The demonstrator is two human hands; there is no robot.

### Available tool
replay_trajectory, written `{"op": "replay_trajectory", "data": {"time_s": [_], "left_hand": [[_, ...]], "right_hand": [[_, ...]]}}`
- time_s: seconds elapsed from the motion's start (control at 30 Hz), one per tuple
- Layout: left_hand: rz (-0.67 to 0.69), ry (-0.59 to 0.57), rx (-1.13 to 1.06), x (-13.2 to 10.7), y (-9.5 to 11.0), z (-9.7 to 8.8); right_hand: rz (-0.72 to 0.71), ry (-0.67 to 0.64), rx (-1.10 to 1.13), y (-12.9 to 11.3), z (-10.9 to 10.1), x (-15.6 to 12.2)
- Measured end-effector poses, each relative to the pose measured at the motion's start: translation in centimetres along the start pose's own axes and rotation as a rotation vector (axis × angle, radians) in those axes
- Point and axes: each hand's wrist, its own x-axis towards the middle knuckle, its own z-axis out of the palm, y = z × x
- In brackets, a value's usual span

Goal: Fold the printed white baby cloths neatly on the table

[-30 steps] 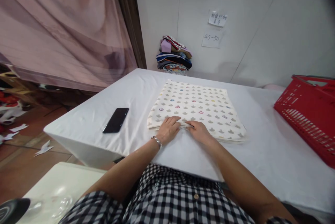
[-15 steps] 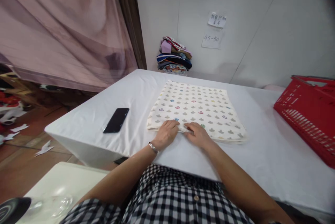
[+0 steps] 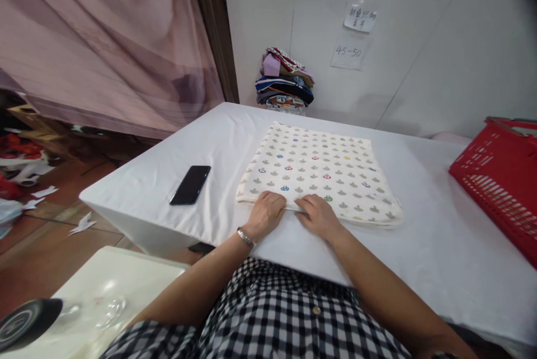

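Note:
A cream cloth printed with grey and a few coloured motifs lies folded in flat layers on the white-covered table. At its near edge, left of the middle, my left hand has its fingers curled over the layers. Close beside it, my right hand grips the same edge, fingers on top. A small gap parts the two hands. Both thumbs are mostly hidden. A silver bracelet circles my left wrist.
A black phone lies on the table to the left. At the right stands a red plastic basket. Folded clothes are piled by the wall, under two paper notes. A cream surface sits low at the left.
The camera view has shifted slightly. The near edge of the cloth lies flatter between my hands, where it was a little raised and creased. Both hands stay at that edge.

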Motion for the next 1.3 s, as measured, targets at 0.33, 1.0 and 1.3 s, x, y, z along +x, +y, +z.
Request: {"op": "replay_trajectory", "data": {"time_s": [0.33, 1.0, 1.3], "left_hand": [[-0.222, -0.092, 0.204, -1.0, -2.3, -1.3], [-0.484, 0.047, -0.005, -5.8, -7.2, -5.3], [-0.706, -0.027, -0.029, -6.2, -6.7, -6.2]], "right_hand": [[-0.002, 0.025, -0.033, -0.1, 0.2, -0.1], [-0.054, 0.035, -0.085, -1.8, 0.9, 0.3], [-0.055, 0.055, -0.041, -1.4, 1.6, 0.3]]}}
